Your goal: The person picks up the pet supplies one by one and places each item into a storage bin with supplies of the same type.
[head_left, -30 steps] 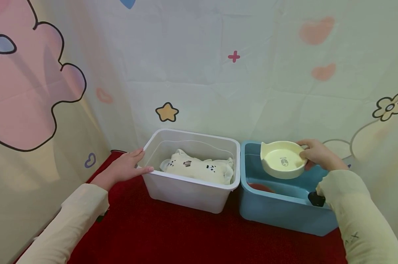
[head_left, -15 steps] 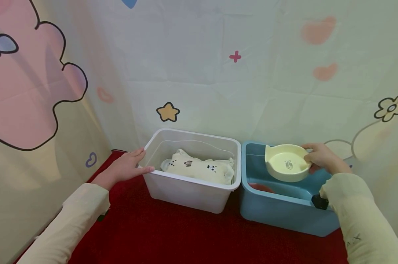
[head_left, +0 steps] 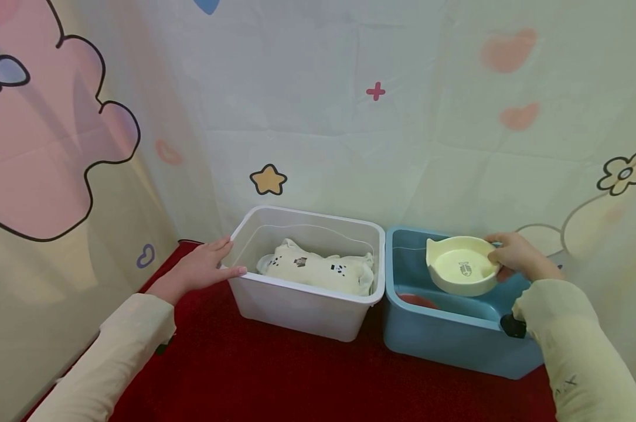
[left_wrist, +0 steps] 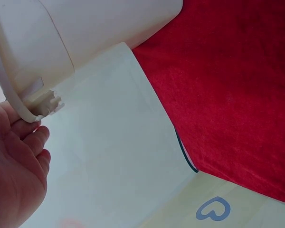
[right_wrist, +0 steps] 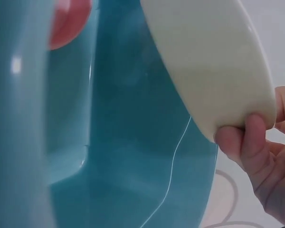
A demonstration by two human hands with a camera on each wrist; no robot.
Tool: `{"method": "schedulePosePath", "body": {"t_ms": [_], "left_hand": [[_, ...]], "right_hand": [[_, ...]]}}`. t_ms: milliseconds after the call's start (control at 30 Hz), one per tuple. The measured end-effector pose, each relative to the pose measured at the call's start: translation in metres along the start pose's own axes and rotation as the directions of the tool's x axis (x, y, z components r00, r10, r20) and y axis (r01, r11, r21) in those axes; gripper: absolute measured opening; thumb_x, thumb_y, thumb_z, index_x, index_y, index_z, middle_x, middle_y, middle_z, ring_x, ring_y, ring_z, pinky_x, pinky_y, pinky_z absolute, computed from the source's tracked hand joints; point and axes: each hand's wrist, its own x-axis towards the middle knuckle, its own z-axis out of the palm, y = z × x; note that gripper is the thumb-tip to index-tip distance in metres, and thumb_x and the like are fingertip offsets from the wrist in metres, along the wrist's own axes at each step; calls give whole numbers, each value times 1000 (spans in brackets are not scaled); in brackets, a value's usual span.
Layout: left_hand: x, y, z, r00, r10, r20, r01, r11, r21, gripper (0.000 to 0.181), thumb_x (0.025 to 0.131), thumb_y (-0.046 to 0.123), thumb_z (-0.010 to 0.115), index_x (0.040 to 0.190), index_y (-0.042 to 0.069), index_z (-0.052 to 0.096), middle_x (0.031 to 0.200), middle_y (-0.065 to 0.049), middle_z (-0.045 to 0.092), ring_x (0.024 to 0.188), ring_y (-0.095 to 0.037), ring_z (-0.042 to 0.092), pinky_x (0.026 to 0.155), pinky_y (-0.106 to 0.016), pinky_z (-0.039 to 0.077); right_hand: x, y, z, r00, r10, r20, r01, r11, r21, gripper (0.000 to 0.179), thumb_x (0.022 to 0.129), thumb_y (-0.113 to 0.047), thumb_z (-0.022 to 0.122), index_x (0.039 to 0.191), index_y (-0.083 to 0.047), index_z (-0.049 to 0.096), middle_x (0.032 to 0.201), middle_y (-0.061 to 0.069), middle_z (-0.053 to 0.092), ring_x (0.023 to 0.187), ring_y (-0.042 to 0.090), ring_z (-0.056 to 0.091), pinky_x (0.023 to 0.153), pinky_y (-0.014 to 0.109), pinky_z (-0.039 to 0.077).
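In the head view, my right hand [head_left: 522,257] pinches the right edge of a pale yellow pet bowl [head_left: 462,265]. The bowl has a cat-ear-shaped rim and a small fish print inside, and it is over the blue bin [head_left: 455,346]. Seen from the right wrist, fingertips [right_wrist: 254,135] press against the bowl's outer wall [right_wrist: 213,61]. My left hand [head_left: 199,266] rests on the near left corner of the white bin [head_left: 296,310], thumb along the front rim. From the left wrist, its fingers [left_wrist: 35,140] show at that corner.
Inside the white bin lies a cream pillow [head_left: 318,269] with printed animal faces. A reddish object [head_left: 417,300] sits in the blue bin. Both bins stand side by side on red cloth [head_left: 275,375], before a printed white curtain [head_left: 318,117].
The bowl and my right hand have moved a little right and lower over the blue bin. My left hand keeps its place on the white bin.
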Motion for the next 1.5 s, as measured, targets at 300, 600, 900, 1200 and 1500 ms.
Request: {"method": "schedulePosePath", "body": {"t_ms": [300,600,900,1200,1500], "left_hand": [[0,-2,1,1000,11,-8,-11,1000,10,90,77,65,46,140,6,22,145,-18,22,128,-42,25,94,-64,27],[1,-2,1,1000,3,-4,-3,1000,14,91,76,67,45,140,7,21,145,-18,21,128,-42,25,94,-64,27],[1,-3,1,1000,2,-2,-2,1000,14,92,76,68,45,140,7,21,145,-18,21,128,-41,24,94,-64,27],[1,-1,0,1000,-5,0,5,1000,4,92,75,67,46,140,8,21,146,-17,20,129,-41,23,94,-64,26],[1,-1,0,1000,-9,-3,9,1000,4,91,75,67,46,141,9,21,146,-16,21,129,-40,24,94,-64,27]], "right_hand": [[1,3,0,1000,21,-22,-21,1000,-16,58,79,-2,42,129,19,21,90,26,55,50,15,58,53,32,53],[-2,9,-6,1000,3,0,-3,1000,-20,59,76,-1,41,128,21,20,86,24,56,52,16,58,53,32,52],[3,15,-9,1000,11,-2,-11,999,-32,61,75,-2,43,127,21,21,84,22,56,51,17,58,52,32,52],[7,15,-11,1000,23,3,-22,998,-54,61,77,-2,42,128,21,19,88,26,55,51,16,58,53,32,52],[6,14,-12,999,35,2,-35,998,-56,62,75,-2,41,129,20,20,93,29,52,52,16,58,54,33,52]]}}
